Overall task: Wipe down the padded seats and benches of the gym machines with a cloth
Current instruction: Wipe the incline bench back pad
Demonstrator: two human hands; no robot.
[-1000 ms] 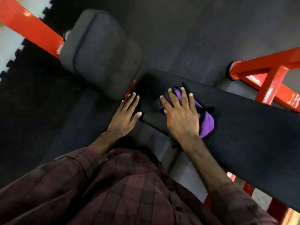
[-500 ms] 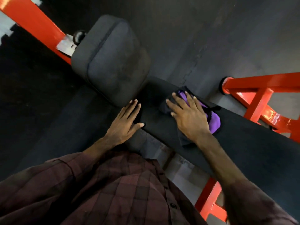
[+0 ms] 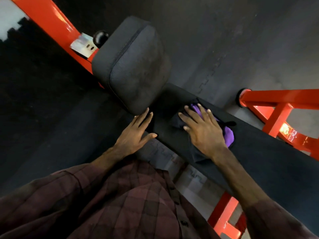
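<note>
On the long black bench (image 3: 259,161) of the gym machine, we have our right hand (image 3: 204,131) lying flat with its fingers spread wide, and it presses down on the cloth (image 3: 228,135). We can see purple and black parts of the cloth poking out from under the hand, near the end of the bench that sits close to the square seat pad (image 3: 134,71). Our left hand (image 3: 136,133) is open too, with straight fingers. It rests at the near edge of the bench, and its fingertips reach up just beside the bottom corner of the seat pad. It holds nothing. We think the wiping of this bench is going on right now, at one end of it. We cannot tell from the way things look which parts are already clean, because the dark padding looks the same all over. The long stretch of bench toward the right may need the cloth, and so may the seat pad, which looks a bit dusty and gray on top. Red bars (image 3: 276,107) of the machine stand around the bench on the dark floor (image 3: 224,40). Other machines are out of view, so we guess much of the job is left.
</note>
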